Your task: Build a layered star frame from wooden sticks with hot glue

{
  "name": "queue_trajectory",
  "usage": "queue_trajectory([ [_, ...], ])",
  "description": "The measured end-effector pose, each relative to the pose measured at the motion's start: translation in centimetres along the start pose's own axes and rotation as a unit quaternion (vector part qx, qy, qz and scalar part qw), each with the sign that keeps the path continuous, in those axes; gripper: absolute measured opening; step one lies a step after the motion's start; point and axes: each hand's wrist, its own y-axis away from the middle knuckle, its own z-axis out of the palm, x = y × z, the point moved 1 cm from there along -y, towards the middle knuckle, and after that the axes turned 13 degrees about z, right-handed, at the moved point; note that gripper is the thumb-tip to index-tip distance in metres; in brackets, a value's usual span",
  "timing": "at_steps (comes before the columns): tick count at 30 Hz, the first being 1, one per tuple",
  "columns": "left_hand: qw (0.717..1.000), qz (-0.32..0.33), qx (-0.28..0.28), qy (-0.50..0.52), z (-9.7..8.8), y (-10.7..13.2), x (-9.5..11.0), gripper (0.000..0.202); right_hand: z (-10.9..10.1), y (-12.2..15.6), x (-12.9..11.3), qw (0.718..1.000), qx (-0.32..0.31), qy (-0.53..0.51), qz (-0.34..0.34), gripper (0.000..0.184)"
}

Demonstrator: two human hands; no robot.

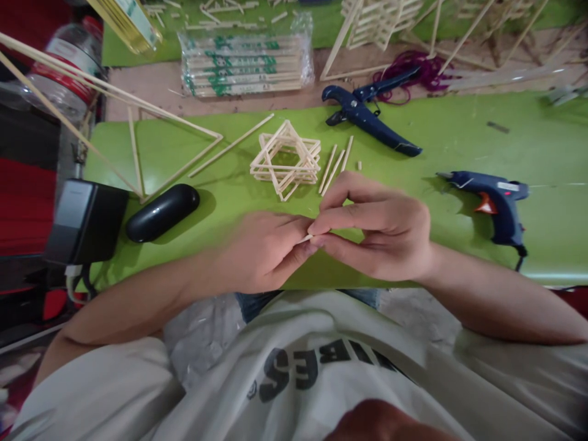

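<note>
My left hand [271, 248] is closed around a short pale wooden stick [305, 238], most of which is hidden by the fingers. At the stick's exposed end, my right hand [374, 229] pinches with thumb and fingertips, and the two hands touch there. Just beyond them stands a star-shaped stack of glued sticks [285, 160]. To its right lie several loose short sticks [337, 164] and a tiny cut-off piece [359, 165]. Blue cutters [370, 119] rest farther back, and a blue glue gun [493, 202] lies on its side at the right.
At the left are a black case [163, 213], a black power adapter [87, 220], a plastic bottle [68, 67] and a large triangular stick frame [184, 125]. Packaged chopsticks [248, 64] lie at the back, near purple string [427, 70]. The green table's [459, 263] front edge runs close to my body.
</note>
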Motion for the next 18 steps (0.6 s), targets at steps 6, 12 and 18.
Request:
queue_trajectory([
  [6, 0.998, -0.022, -0.009, -0.054, 1.1, -0.1, -0.8, 0.050, 0.2, -0.2, 0.3, 1.000, -0.003, -0.007, 0.021, 0.014],
  [12, 0.997, -0.055, -0.039, -0.038, 1.0, -0.5, -1.5, 0.063, 0.0, -0.4, 0.8, 0.998, -0.011, -0.008, 0.055, 0.015],
  [18, 0.994, -0.100, -0.028, 0.029, 0.7, -0.7, -2.1, 0.062, -0.1, -0.3, 0.6, 0.995, -0.006, 0.025, 0.093, 0.015],
])
